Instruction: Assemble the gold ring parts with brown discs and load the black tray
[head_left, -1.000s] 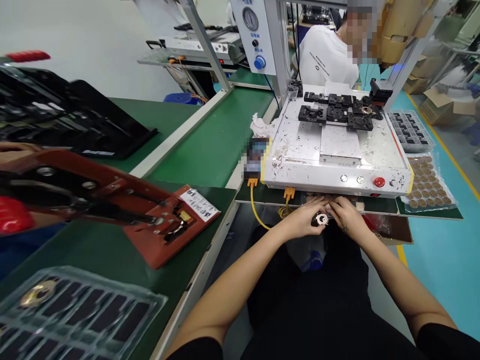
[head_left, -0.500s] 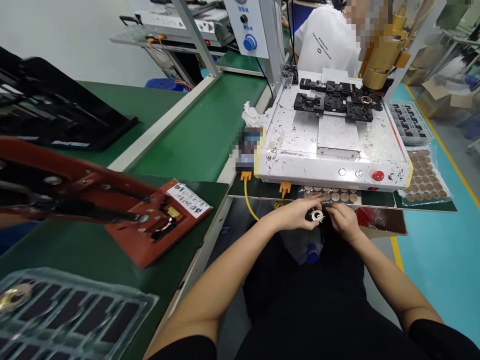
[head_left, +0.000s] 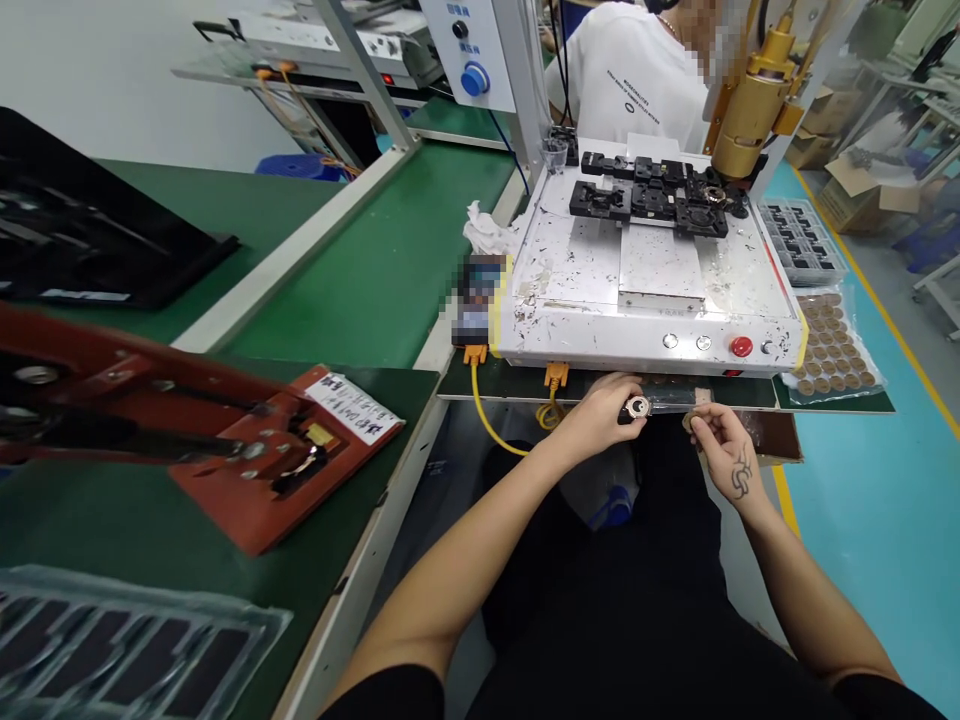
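Observation:
At the front edge of the bench, my left hand point(head_left: 596, 418) is closed on a small round metal watch case point(head_left: 638, 407), its ring face turned up. To the right of it, my right hand point(head_left: 726, 455) pinches a small round tan disc point(head_left: 688, 422) between thumb and fingers. The disc is apart from the watch case. A clear plastic sheet point(head_left: 670, 399) lies just beyond the two hands, partly hidden under the machine's front. Part of my left fingers is hidden behind the case.
A white machine point(head_left: 570, 325) with black fixtures point(head_left: 660, 195) stands ahead. A sheet of round tan discs point(head_left: 836, 350) and a clear tray point(head_left: 802, 240) are at right. A red press point(head_left: 262, 500) and a plastic tray point(head_left: 187, 610) are at left; a co-worker point(head_left: 630, 75) sits beyond.
My right hand has moved right, away from the watch case, and turned; a tan disc now shows in its fingers. My left hand with the case has risen slightly toward the bench edge.

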